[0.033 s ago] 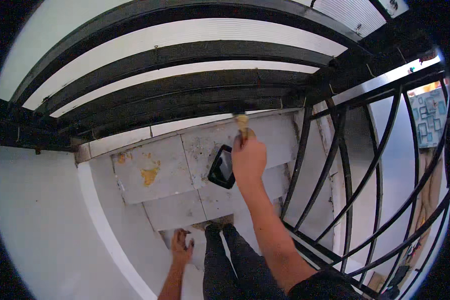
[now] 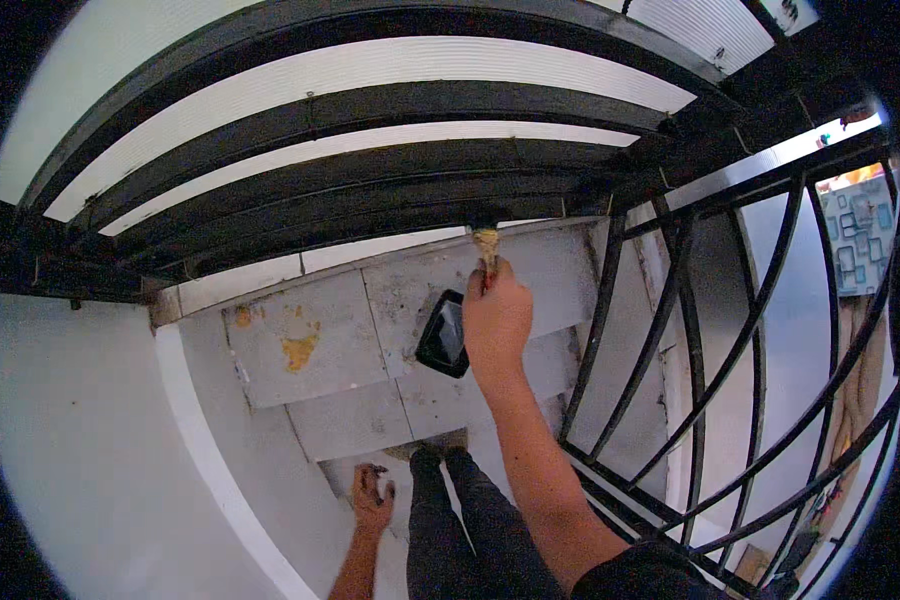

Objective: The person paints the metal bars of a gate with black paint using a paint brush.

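Observation:
My right hand (image 2: pixel 500 312) is closed around the handle of a paintbrush (image 2: pixel 486 243). The brush points away from me, and its dark bristle end meets the lowest black bar (image 2: pixel 370 222) of the railing ahead. Below that hand, a black rectangular tray (image 2: pixel 426 348) with a shiny dark inside rests on the tiled step; my wrist covers its right edge. Low on the left, my left hand (image 2: pixel 372 500) hangs beside my leg, holding nothing, with its fingers loosely bent and apart. Dark smudges mark its fingertips.
Yellowish stains (image 2: pixel 298 352) and dark specks mark the pale tiled step (image 2: pixel 340 392). A curved black metal railing (image 2: pixel 690 340) runs along the right. A white wall (image 2: pixel 80 430) stands on the left. My dark-trousered legs (image 2: pixel 440 530) are at the bottom.
The brush and my right hand have shifted very slightly toward me. My left hand has moved a little to the right and down. The tray has stayed in place.

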Available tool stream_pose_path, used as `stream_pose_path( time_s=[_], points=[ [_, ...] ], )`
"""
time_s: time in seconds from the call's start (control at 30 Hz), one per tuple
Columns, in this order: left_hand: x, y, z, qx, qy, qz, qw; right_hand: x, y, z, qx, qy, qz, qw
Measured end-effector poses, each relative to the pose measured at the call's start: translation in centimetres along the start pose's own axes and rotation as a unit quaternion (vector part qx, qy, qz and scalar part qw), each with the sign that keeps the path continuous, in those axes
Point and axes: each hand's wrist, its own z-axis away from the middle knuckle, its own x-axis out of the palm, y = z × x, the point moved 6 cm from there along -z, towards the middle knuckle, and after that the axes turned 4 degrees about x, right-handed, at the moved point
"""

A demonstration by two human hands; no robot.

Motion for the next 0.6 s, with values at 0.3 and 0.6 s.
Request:
stream_pose_path(
  time_s=[0.3,0.6],
  points=[
    [8.8,2.2,8.9,-0.026,-0.068,-0.113,0.991,0.2,-1.9,0.2,0.004,-0.017,0.002,1.0],
    [11.5,1.9,9.2,0.016,-0.105,-0.13,0.986,1.0,-3.3,2.0,-0.046,-0.02,-0.051,0.997]
  ],
)
